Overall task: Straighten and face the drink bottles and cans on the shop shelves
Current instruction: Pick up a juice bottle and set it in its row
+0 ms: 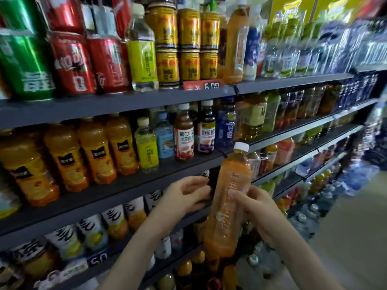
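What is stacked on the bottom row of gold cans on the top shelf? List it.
A second row of three gold cans stands on the bottom row. Whatever lies behind both rows is covered.

Orange bottle (231, 181) in right hand (257, 210)

Bottles (95, 151) crowd every shelf front (125, 105) — free room only over the aisle floor (347, 231).

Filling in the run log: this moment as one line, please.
right hand grips orange drink bottle, cap up, off shelf | left hand beside it, grasp unclear
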The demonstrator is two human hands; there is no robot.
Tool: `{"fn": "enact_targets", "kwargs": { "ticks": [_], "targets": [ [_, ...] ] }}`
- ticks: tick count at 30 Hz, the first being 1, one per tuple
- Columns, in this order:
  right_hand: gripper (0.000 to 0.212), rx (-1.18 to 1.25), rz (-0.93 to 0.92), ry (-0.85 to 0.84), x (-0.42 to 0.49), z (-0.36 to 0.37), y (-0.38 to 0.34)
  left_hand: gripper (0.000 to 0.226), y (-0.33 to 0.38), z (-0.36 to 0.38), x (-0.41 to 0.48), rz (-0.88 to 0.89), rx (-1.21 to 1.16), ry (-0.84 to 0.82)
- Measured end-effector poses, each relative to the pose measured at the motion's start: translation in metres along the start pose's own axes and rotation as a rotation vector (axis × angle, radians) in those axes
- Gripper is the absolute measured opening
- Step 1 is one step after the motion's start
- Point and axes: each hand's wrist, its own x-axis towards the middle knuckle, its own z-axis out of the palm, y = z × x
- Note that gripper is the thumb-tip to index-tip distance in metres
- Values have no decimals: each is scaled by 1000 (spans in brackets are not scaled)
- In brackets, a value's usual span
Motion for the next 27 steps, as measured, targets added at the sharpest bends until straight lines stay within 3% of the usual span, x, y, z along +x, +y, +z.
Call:
{"fn": "enact_targets", "kwargs": {
  "ticks": [5,9,12,20,24,27],
  "targets": [
    [29,99,4,69,32,-67,-1,17,0,28,33,-76,88,83],
    [45,218,-14,86,70,-105,-2,13,1,50,74,-63,169,171],
    [34,279,-45,129,106,-132,-1,15,-6,68,118,37,275,298],
    [31,43,-254,198,198,-201,-18,53,0,125,239,280,374,593],
    [23,-37,-338,176,229,-221,-20,72,9,136,298,264,409,746],
    [22,-49,-333,131,252,-228,-16,75,8,138,334,259,433,857]
  ]
}}
